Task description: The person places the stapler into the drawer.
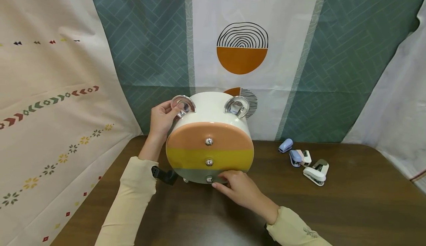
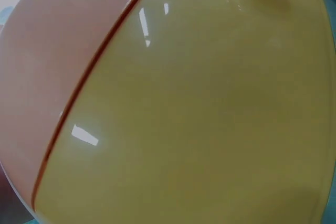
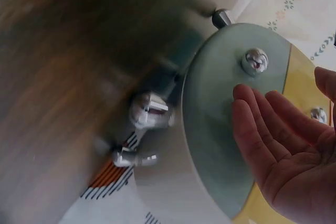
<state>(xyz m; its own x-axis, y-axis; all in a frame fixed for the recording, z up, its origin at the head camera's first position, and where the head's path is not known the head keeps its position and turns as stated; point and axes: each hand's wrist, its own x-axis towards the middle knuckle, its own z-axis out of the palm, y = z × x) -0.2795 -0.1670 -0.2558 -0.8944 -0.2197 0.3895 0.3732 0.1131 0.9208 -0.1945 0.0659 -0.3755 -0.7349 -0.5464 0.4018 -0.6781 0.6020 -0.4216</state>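
A round, alarm-clock-shaped drawer cabinet [image 1: 213, 135] stands on the table, with a white body and silver bells on top. Its front has orange, yellow and green drawers, each with a silver knob. My left hand [image 1: 162, 121] grips the left bell [image 1: 186, 100], thumb on its front and fingers behind. In the left wrist view the yellow drawer [image 2: 210, 108] fills most of the picture. Beside the bottom knob [image 1: 209, 179] is my right hand [image 1: 241, 188], close to the green drawer [image 3: 215, 108]. Its fingers are loosely bent and hold nothing in the right wrist view.
Several small staplers lie to the right on the brown table [image 1: 359, 194]: a blue one [image 1: 285, 145], another blue one [image 1: 295, 158] and a white one [image 1: 314, 175] among them. Patterned curtains [image 1: 153, 46] hang behind and to the left.
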